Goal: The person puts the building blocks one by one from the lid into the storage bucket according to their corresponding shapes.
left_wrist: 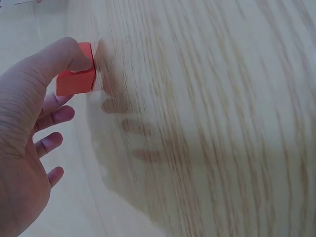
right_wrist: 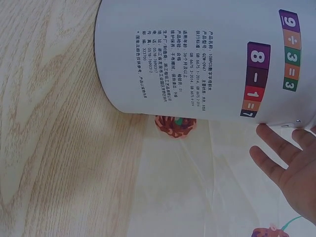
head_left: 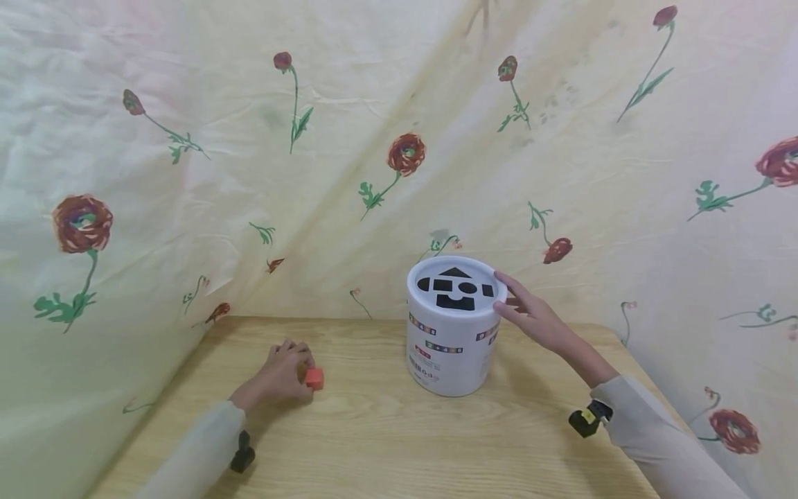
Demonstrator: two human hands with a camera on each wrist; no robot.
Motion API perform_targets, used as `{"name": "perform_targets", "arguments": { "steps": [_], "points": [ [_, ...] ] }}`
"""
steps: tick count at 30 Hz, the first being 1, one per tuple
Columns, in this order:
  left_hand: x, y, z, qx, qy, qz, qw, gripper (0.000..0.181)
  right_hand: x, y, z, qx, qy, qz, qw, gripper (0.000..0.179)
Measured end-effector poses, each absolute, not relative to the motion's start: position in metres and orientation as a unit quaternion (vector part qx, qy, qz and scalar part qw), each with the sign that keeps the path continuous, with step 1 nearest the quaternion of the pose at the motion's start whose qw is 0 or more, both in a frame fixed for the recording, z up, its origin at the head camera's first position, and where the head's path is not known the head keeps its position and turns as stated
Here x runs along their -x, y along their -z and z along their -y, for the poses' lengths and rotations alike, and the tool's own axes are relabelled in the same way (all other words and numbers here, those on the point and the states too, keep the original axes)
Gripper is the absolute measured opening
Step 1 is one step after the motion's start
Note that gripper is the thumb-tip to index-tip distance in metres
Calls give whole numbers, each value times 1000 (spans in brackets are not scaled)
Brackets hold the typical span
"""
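Note:
My left hand [head_left: 285, 371] pinches a small red block [head_left: 314, 378] at the table's left side. In the left wrist view the thumb presses on top of the red block [left_wrist: 76, 83], just at the wood surface, while the other fingers lie behind and below. Right of centre stands a white cylindrical bucket [head_left: 445, 364], upright, its lid cut with several dark shaped holes. My right hand [head_left: 541, 320] touches the right edge of the lid with its fingers spread. Printed sums and Chinese text cover the bucket's side [right_wrist: 148, 59] in the right wrist view.
The light wooden table [head_left: 374, 430] carries the bucket and block. Behind and at both sides hangs a cream cloth [head_left: 337, 229] with red flowers, close to the table's back edge. A dark wrist camera [head_left: 586, 420] sits below the right sleeve.

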State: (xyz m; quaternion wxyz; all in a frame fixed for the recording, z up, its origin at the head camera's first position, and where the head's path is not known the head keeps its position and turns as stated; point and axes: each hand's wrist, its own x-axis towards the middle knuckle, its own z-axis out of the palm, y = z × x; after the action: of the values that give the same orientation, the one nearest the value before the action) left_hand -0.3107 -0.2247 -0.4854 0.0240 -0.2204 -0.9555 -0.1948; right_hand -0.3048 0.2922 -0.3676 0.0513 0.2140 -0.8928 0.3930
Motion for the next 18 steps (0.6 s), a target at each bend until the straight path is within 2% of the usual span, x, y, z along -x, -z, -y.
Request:
{"name": "perform_targets", "arguments": {
  "steps": [18],
  "points": [
    [320, 468, 187, 259, 199, 945, 17, 32, 306, 368, -292, -208, -390, 896, 53, 68]
  ]
}}
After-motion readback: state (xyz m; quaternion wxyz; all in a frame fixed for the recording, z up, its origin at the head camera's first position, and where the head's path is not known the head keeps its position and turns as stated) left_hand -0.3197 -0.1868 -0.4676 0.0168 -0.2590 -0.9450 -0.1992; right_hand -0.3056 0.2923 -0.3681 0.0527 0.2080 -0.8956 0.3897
